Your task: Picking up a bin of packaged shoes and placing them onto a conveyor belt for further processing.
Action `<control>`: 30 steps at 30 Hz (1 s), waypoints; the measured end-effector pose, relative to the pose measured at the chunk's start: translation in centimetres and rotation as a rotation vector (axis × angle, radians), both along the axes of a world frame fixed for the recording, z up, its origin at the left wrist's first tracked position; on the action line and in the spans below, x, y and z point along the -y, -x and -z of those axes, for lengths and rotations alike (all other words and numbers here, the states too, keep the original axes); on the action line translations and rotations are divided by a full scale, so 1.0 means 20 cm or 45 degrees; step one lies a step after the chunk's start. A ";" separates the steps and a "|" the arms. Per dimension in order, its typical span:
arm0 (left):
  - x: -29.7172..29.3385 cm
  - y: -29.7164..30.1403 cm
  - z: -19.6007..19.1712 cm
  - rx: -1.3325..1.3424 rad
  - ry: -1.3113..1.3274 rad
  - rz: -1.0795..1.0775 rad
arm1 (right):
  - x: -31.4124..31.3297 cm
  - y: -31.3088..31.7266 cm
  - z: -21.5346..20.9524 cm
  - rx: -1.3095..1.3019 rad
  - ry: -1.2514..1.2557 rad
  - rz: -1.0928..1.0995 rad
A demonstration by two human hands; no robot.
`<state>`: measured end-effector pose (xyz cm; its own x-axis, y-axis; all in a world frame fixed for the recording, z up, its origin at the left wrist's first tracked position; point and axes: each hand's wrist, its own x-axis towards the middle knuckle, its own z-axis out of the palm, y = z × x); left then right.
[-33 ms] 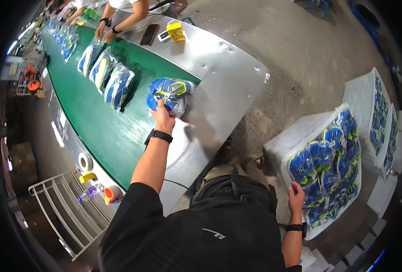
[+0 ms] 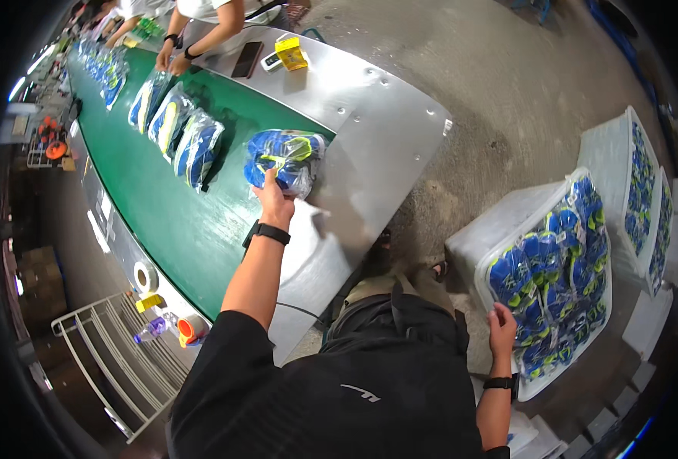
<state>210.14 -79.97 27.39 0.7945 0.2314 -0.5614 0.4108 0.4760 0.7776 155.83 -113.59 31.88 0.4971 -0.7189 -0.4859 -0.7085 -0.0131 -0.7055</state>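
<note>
A clear plastic bag of blue and lime-green shoes (image 2: 285, 153) lies where the green belt meets the metal tabletop. My left hand (image 2: 274, 200) grips its near side, thumb on top and fingers partly hidden. Low at my right, my right hand (image 2: 501, 329) hangs beside a white tub (image 2: 473, 241) packed with similar bagged shoes (image 2: 553, 268). Its fingers are curled together, and nothing shows in them. Farther up the belt lie more bagged shoes (image 2: 199, 148). Another person's hands (image 2: 173, 63) hold the top of one of those bags.
The green belt (image 2: 144, 191) runs away to the far left. On the metal tabletop (image 2: 385, 130) are a phone (image 2: 247, 60) and a yellow box (image 2: 291, 53). A tape roll (image 2: 145, 277), a bottle (image 2: 151, 329) and a metal rack (image 2: 117, 356) are at the left. Another tub (image 2: 606, 183) stands at the right.
The view has shifted very slightly. My left hand stays on the bagged shoes, and the right hand stays low beside the tub.
</note>
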 end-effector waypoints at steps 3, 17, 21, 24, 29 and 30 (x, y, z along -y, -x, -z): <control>-0.02 0.07 -0.05 0.085 0.535 0.242 | -0.01 -0.09 -0.07 0.192 -0.139 0.233; 0.85 1.19 -0.58 0.076 0.578 1.348 | -0.01 -0.80 -0.42 0.590 0.056 -0.162; 0.96 1.43 -0.69 0.196 0.435 1.391 | 0.02 -0.51 -0.40 0.645 -0.072 0.020; 1.08 1.62 -0.73 0.420 0.235 1.548 | 0.09 -0.26 -0.46 0.887 -0.497 0.291; 1.37 2.07 -0.74 0.325 0.243 1.571 | 0.33 0.20 -0.54 1.162 -0.698 0.416; 1.44 2.19 -0.74 0.251 0.382 1.581 | 0.40 0.32 -0.56 1.196 -0.738 0.432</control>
